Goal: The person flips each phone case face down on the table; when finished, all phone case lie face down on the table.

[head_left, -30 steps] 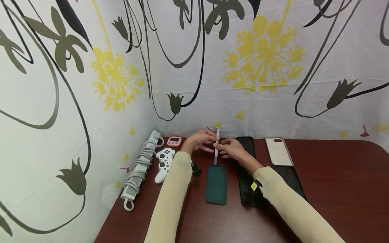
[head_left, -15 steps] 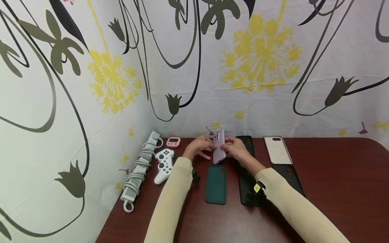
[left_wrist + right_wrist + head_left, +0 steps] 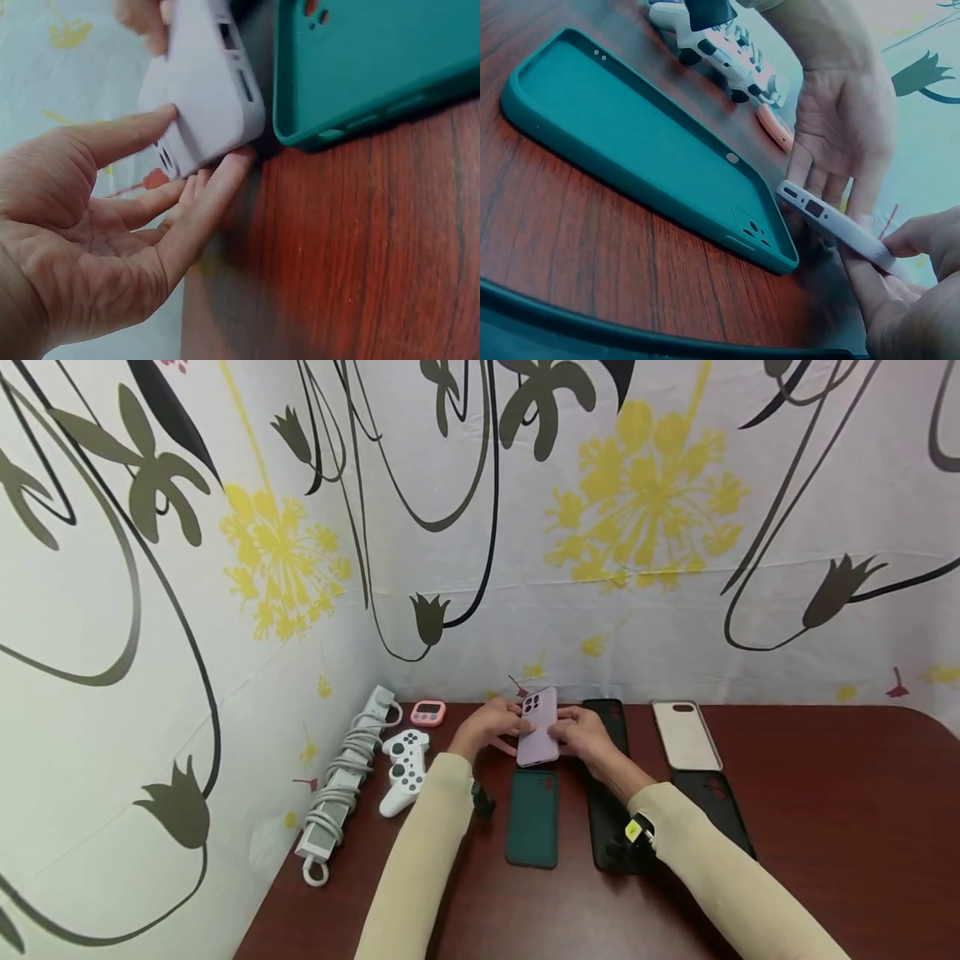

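Pinching lilac phone case [image 3: 537,741], my left hand [image 3: 489,723] and right hand [image 3: 585,734], near desk [image 3: 832,802] far edge; likely positioning, next probably needs steady leveling

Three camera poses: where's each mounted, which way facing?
Head: on the head, facing forward and down at the table; left hand, right hand and sleeves show.
Left wrist: on that wrist, facing lilac case; left hand large, right partly.
Right wrist: on that wrist, facing green case, lilac case; both hands.
Wrist views share both cases.
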Available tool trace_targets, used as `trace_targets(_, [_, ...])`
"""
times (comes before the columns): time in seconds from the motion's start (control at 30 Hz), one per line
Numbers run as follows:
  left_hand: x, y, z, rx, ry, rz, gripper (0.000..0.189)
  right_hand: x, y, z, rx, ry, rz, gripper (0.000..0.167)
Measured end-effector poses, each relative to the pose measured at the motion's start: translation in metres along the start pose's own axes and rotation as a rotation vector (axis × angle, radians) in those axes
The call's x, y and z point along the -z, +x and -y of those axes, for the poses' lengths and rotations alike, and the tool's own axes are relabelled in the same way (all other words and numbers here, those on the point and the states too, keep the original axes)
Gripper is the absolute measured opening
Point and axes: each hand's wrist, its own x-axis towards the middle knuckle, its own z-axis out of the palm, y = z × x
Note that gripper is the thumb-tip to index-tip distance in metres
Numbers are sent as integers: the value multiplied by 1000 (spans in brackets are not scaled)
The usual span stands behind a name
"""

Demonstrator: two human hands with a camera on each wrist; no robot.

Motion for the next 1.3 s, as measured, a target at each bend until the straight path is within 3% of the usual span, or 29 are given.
trace_targets(0.2, [5, 0, 5, -1, -43, -17, 59, -2, 4, -3, -16, -57, 27, 49])
trace_targets(0.43, [2, -1, 1, -27, 17, -85, 47, -7, 4, 5, 82, -476, -60, 39])
trace_targets(0.57, [-2, -2, -2, -36, 31, -115, 48, -6, 6, 9, 100, -613, -107, 25])
trace_targets(0.83, [-3, -2, -2, -24, 48, -175, 53, -7, 8, 9, 79, -641, -103, 14])
trace_targets(1.3, [-2, -5, 2, -22, 79, -189, 57, -11, 7, 9, 119, -674, -108, 11])
